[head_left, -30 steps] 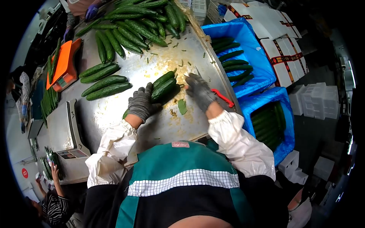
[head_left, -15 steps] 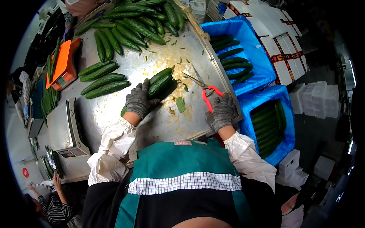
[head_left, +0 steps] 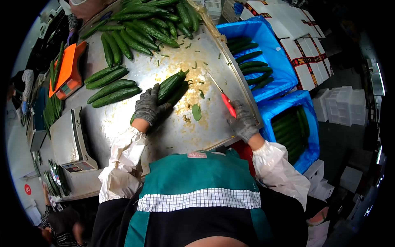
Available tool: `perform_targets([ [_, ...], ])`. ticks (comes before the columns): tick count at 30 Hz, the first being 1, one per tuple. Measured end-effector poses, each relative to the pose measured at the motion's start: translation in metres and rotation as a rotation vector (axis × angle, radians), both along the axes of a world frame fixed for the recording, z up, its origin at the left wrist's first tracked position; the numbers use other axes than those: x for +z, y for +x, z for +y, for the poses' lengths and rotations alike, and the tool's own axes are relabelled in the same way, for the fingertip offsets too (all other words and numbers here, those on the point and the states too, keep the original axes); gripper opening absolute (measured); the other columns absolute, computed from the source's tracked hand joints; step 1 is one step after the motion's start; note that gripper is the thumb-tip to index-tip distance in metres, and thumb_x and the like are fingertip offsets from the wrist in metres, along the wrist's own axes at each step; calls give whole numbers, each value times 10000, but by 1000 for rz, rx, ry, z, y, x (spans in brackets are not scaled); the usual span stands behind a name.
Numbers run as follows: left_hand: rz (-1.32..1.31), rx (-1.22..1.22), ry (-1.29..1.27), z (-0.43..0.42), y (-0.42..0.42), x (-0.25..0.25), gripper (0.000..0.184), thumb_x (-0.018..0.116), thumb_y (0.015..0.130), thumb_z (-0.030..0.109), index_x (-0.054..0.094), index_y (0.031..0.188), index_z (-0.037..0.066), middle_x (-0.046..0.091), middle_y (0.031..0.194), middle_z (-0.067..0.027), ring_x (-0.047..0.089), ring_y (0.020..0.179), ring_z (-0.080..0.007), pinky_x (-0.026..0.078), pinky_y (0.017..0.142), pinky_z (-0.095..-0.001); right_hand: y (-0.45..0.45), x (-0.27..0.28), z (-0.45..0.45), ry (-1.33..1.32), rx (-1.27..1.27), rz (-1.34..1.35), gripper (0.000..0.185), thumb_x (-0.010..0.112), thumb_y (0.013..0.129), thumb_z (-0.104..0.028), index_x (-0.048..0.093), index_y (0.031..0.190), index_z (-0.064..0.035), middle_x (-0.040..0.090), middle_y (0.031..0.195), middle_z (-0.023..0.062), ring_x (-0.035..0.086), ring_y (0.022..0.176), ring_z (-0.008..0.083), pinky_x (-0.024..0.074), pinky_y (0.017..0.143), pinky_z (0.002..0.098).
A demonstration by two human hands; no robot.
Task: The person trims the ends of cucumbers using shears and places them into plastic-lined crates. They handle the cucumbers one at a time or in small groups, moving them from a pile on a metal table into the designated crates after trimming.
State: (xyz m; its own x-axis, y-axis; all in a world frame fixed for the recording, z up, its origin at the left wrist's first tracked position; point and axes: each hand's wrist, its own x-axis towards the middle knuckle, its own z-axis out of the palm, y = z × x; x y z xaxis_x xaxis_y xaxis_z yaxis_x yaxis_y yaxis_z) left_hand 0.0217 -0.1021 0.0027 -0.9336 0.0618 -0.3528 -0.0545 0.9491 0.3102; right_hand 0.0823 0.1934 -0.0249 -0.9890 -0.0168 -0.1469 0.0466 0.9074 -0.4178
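Observation:
My left hand (head_left: 149, 106), in a grey glove, is closed around the lower part of some cucumbers (head_left: 170, 87) lying on the metal table (head_left: 156, 142). My right hand (head_left: 244, 120), also gloved, is closed on the red handles of the scissors (head_left: 227, 103). The blades lie together and point up and left, away from my body. A green leaf (head_left: 196, 112) and small stem pieces are between my hands. Two pairs of cucumbers (head_left: 115, 92) lie left of my left hand.
A large cucumber pile (head_left: 144, 26) covers the table's far side. An orange scale (head_left: 69, 70) and a grey scale (head_left: 68, 138) stand left. Two blue-lined crates (head_left: 284, 68) (head_left: 310, 152) with cucumbers stand right, near white boxes (head_left: 306, 59). Other people are at the left.
My right hand has moved right and toward my body, and the scissors, spread half a second ago, are now closed. The cucumbers at my left hand have shifted slightly.

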Motion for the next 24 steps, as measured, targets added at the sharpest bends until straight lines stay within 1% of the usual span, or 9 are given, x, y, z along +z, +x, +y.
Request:
perform_targets([
  [2, 10, -16, 4, -2, -1, -3, 828, 658, 647, 449, 319, 1313, 93, 463, 1189, -175, 463, 1079, -334, 370, 902, -436, 16, 1, 3, -481, -27, -171, 314, 553, 736, -156, 482, 1031, -75, 549, 938, 201, 547, 869, 368, 444, 728, 425],
  [3, 20, -22, 3, -4, -1, -7, 825, 655, 650, 458, 321, 1312, 96, 462, 1191, -172, 460, 1081, -334, 369, 902, -438, 23, 2, 5, -689, -69, -299, 290, 551, 748, -167, 471, 1006, -60, 561, 858, 218, 560, 810, 375, 443, 693, 420],
  [6, 15, -21, -7, -2, -2, -6, 819, 651, 655, 468, 323, 1310, 101, 460, 1194, -167, 454, 1085, -333, 366, 902, -439, 30, 0, -4, -707, -84, -373, 294, 551, 748, -163, 468, 1011, -59, 560, 838, 205, 560, 810, 370, 440, 695, 413],
  [7, 1, -11, -18, -1, -2, -4, 816, 650, 658, 469, 323, 1310, 104, 460, 1196, -164, 451, 1087, -332, 364, 903, -439, 28, 9, -9, -641, -45, -351, 310, 550, 747, -158, 452, 1021, -52, 562, 811, 189, 585, 722, 321, 452, 656, 397],
  [8, 1, -11, -18, -1, -2, -4, 816, 650, 658, 469, 323, 1310, 104, 460, 1196, -164, 451, 1087, -332, 364, 903, -439, 25, 16, -12, -642, -46, -352, 310, 550, 747, -158, 452, 1021, -52, 562, 811, 189, 585, 722, 321, 452, 656, 397],
  [10, 16, -14, -11, -2, -1, -5, 809, 649, 662, 467, 323, 1310, 107, 460, 1195, -163, 450, 1090, -330, 363, 902, -439, 20, 23, -18, -711, -108, -495, 328, 544, 746, -147, 429, 1033, -36, 557, 790, 169, 590, 616, 256, 465, 600, 371],
  [13, 8, -16, -13, -1, -1, -2, 809, 648, 664, 468, 321, 1311, 108, 461, 1195, -160, 452, 1088, -329, 364, 901, -440, 17, 19, -24, -770, -102, -471, 332, 536, 743, -127, 415, 1033, -21, 551, 787, 154, 578, 550, 211, 470, 551, 347],
  [20, 21, -37, -23, -4, -3, -11, 798, 645, 672, 464, 323, 1309, 104, 463, 1194, -153, 458, 1080, -322, 370, 892, -444, 8, 16, -28, -781, -101, -496, 337, 536, 738, -120, 414, 1036, -18, 549, 819, 158, 574, 556, 215, 472, 537, 346],
  [24, 9, -33, -35, -4, -4, -13, 793, 648, 674, 456, 325, 1306, 103, 463, 1193, -150, 459, 1080, -320, 373, 888, -446, 4, 10, -28, -746, -65, -472, 349, 547, 734, -133, 415, 1038, -24, 553, 831, 170, 582, 600, 246, 474, 574, 360],
])
